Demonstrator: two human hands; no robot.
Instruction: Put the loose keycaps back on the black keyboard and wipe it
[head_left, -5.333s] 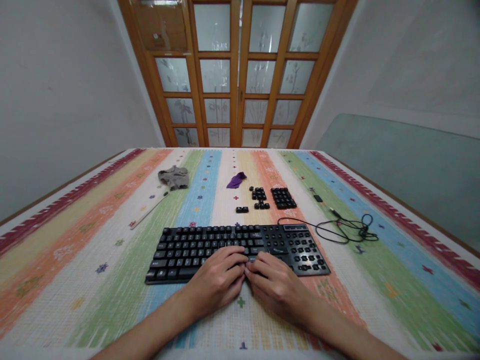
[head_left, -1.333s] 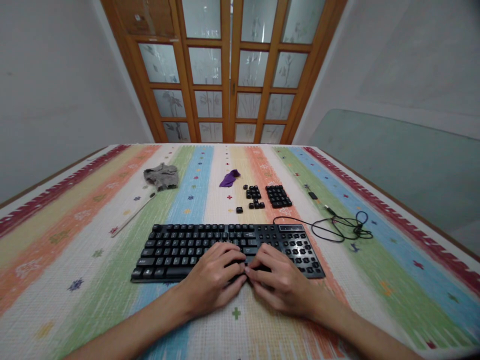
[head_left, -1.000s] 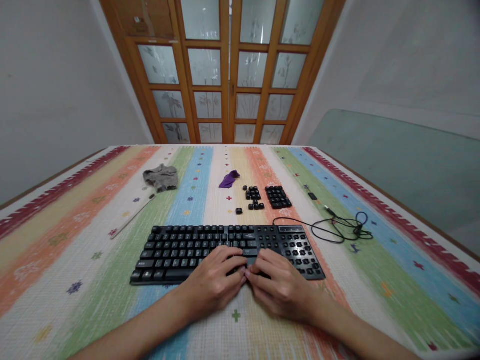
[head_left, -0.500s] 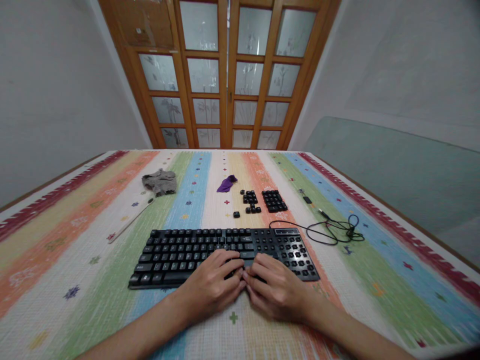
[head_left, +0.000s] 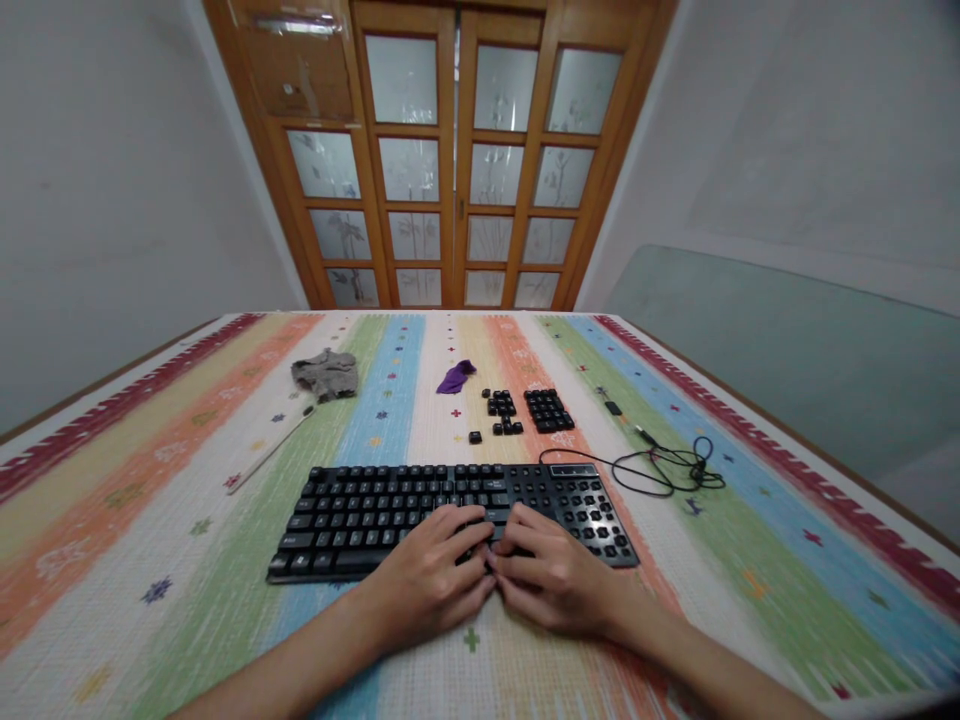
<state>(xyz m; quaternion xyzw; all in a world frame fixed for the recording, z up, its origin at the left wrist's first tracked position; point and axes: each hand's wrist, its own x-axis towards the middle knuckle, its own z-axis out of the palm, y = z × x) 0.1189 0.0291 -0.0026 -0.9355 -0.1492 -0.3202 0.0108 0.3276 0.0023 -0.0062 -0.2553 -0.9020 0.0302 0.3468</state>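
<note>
A black keyboard [head_left: 349, 515] lies flat across the tablecloth. Keycaps cover its left and middle, while bare sockets show in its right part. My left hand [head_left: 439, 570] rests over the keyboard's front edge, right of the middle, its fingers curled and closed. Touching it at the fingertips, my right hand [head_left: 551, 570] is bent inward over the same edge with fingers pinched together. Whatever lies between the fingertips is hidden. Beyond the keyboard sit removed keycaps: a block of number-pad keys [head_left: 549, 410] and a looser cluster of keycaps [head_left: 501, 404], with a single keycap [head_left: 475, 437] apart.
A black cable [head_left: 660, 470] coils right of the keyboard, near a small black plug-like piece [head_left: 613, 408]. Further back lie a purple cloth [head_left: 455, 377] and a grey cloth [head_left: 326, 373]. A toothbrush [head_left: 270, 450] lies at left. The striped tablecloth [head_left: 180, 550] covers the table.
The camera view has tilted up slightly, so the table things appear a little lower. Both hands stay together at the keyboard's front edge, with only small finger shifts.
</note>
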